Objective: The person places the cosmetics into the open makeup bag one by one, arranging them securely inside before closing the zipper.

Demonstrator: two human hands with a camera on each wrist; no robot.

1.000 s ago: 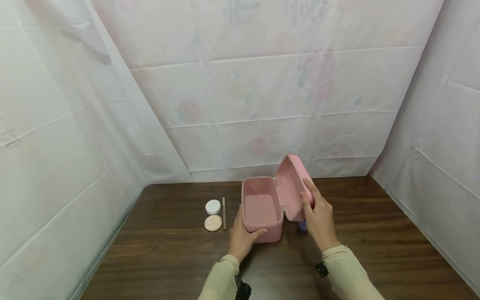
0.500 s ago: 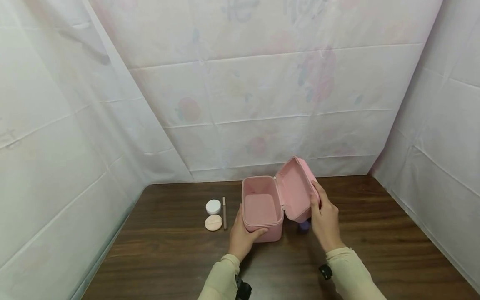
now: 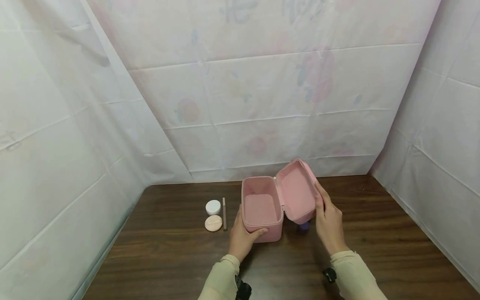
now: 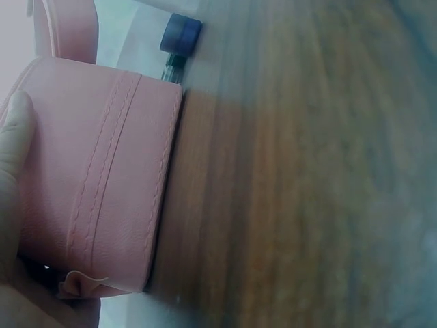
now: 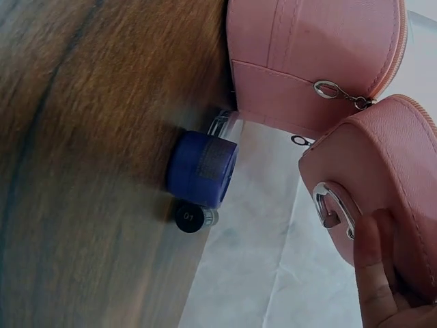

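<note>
Left hand: the left hand grips the near left corner of the pink case, thumb hooked over the front rim and fingers curled along the left wall; the left wrist view shows a fingertip pressed flat on the stitched pink side.

Right hand: the right hand lies against the outer shell of the lid, fingers fairly straight along its far edge and thumb toward the lower edge; the grip looks more like a flat press than a pinch, and the right wrist view shows only one fingertip on the pink shell.

Case from the hands: it stands between them, touching both, its long axis running away from the person. The lid is swung open to the right on a hinge along the case's right wall and tilts up and outward, so the cavity faces up and shows nothing inside.

Under the lid: a blue-capped bottle sits on the table just below the right hand, beside the case's right wall, with a small dark cap marked 01 next to it.

Beyond the left hand: a slim pencil, a white jar and a beige puff lie just left of the case, nearer the left hand.

Table: dark wood, with white sheeting behind.
</note>
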